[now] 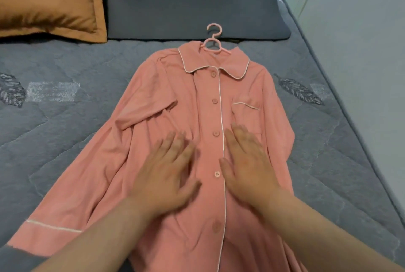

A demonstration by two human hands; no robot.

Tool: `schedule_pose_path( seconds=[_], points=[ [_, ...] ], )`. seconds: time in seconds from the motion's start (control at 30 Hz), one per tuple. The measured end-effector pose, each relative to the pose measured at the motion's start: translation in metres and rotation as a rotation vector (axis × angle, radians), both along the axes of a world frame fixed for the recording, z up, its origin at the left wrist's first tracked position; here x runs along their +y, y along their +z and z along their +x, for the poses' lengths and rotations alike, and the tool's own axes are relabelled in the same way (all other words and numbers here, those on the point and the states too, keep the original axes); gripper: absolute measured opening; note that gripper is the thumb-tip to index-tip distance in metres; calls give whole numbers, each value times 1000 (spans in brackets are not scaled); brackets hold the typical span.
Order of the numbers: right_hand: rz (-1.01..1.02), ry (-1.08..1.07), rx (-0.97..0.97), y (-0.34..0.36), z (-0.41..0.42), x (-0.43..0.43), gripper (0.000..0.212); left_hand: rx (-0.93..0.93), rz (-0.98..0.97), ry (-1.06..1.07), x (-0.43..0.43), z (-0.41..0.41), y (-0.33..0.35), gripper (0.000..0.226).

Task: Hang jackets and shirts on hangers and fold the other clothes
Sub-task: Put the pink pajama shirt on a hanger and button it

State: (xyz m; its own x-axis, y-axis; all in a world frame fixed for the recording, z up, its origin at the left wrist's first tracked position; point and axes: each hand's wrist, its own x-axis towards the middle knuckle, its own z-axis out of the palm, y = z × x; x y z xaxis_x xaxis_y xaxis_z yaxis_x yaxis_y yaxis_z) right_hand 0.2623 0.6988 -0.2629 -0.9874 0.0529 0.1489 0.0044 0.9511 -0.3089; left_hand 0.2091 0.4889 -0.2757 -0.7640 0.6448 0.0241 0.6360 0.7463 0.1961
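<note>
While both palms lie flat with fingers straight, gripping nothing, the left hand and the right hand press on the front of a salmon-pink buttoned cotton pyjama shirt with white piping, one on each side of its button placket. Beyond the fingertips, a pink plastic hanger sits inside the collar, its hook lying on the grey quilted bedspread. Farther off lie a dark grey pillow and, to the left, an orange satin pillow.
</note>
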Motion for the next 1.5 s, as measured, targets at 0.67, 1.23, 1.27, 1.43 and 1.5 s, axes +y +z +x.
schedule_pose_path(
  seconds=[0.67, 1.23, 1.27, 1.43, 1.5],
  points=[
    [-10, 38, 92, -66, -88, 50, 61, -88, -79, 216, 102, -192, -21, 85],
    [39, -257, -353, -18, -346, 110, 43, -43, 41, 194, 101, -201, -61, 101],
    [5, -245, -323, -17, -346, 110, 36, -49, 44, 196, 101, -201, -62, 101],
    [-231, -256, -375, -11, -337, 113, 32, -71, 7, 174, 99, -199, -59, 91],
    [-337, -315, -361, -7, -322, 107, 31, -47, 2, 180, 98, -197, -56, 87]
  ],
)
